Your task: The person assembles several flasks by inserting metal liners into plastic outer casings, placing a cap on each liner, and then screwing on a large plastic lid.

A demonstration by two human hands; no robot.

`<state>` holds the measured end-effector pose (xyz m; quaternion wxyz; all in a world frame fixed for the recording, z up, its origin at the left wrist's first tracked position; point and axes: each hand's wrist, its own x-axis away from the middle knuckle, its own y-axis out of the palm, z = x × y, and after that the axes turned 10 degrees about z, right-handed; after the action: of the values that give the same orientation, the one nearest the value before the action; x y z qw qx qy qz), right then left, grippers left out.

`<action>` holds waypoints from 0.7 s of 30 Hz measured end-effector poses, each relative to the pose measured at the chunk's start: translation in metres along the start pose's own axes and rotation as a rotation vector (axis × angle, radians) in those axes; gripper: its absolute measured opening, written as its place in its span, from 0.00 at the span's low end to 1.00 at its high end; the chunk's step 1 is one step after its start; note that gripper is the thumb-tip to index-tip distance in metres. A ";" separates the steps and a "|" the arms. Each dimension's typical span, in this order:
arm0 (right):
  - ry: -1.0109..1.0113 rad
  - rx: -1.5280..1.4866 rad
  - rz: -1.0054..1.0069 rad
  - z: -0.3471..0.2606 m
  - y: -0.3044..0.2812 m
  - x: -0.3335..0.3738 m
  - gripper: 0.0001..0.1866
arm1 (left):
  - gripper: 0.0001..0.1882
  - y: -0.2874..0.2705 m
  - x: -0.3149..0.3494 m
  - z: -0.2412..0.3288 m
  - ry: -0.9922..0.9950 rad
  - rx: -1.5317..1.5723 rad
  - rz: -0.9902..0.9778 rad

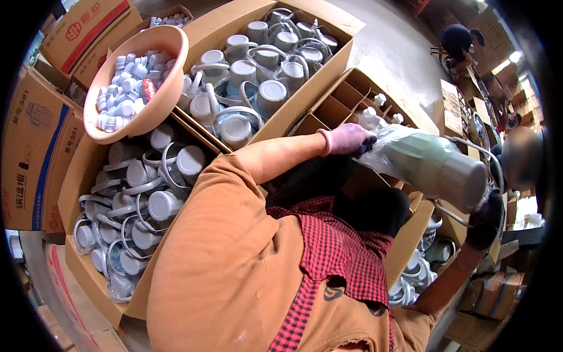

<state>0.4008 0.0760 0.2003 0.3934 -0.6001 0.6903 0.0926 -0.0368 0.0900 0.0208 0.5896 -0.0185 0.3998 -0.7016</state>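
Observation:
A pale grey-green vacuum flask (431, 155) lies tilted across the space between my hands, with a clear plastic bag (384, 141) around its narrow end. My left hand (349, 141), in a light purple glove with dark fingertips, is closed on the bag by that end. At the wide end, my right hand (487, 220) in a dark glove grips the flask beside its thin grey handle (469, 144); its fingers are partly in shadow. Just beyond the left hand stands a divided carton (346, 94) with several white-topped pieces (380, 98) in its compartments.
Large cartons of grey lidded, handled parts stand at the back (346, 29) and left (73, 264). A peach basin (176, 76) of small white caps rests on their edges. Another open carton (404, 246) is by my right arm. Other people (456, 41) are farther right.

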 end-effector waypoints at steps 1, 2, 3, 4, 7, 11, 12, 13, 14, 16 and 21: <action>-0.107 0.174 -0.036 -0.017 0.006 -0.011 0.19 | 0.07 -0.007 0.001 0.006 0.008 -0.153 -0.032; -0.179 0.244 -0.051 -0.028 0.014 -0.021 0.21 | 0.07 -0.013 0.002 0.000 0.034 -0.026 0.066; -0.125 0.223 -0.054 -0.038 0.020 -0.028 0.24 | 0.09 -0.035 -0.004 0.023 0.008 0.267 0.129; 0.038 0.133 -0.025 -0.043 0.036 -0.029 0.22 | 0.09 -0.027 -0.027 0.023 0.071 0.453 0.287; 0.393 0.014 -0.004 -0.087 0.110 -0.029 0.17 | 0.11 -0.055 -0.092 0.091 0.389 0.216 0.553; 0.378 0.159 -0.073 -0.111 0.146 -0.047 0.13 | 0.22 -0.060 -0.107 0.110 0.643 0.298 0.704; 0.398 0.205 -0.032 -0.096 0.134 -0.048 0.13 | 0.26 -0.065 -0.103 0.110 0.670 0.332 0.726; 0.441 0.151 0.000 -0.079 0.129 -0.046 0.12 | 0.31 -0.068 -0.092 0.104 0.675 0.458 0.684; 0.471 0.171 0.005 -0.062 0.110 -0.046 0.12 | 0.28 -0.060 -0.084 0.083 0.665 0.399 0.602; 0.654 0.072 0.077 -0.034 0.089 -0.059 0.13 | 0.22 -0.065 -0.049 0.032 0.573 0.274 0.436; 0.499 0.178 0.082 -0.026 0.087 -0.074 0.14 | 0.14 -0.131 0.026 -0.140 -0.141 -0.327 0.475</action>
<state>0.3091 0.1390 0.2367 0.2582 -0.5389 0.7951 -0.1035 -0.2207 0.1416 -0.0094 0.7528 -0.0678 0.4586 -0.4673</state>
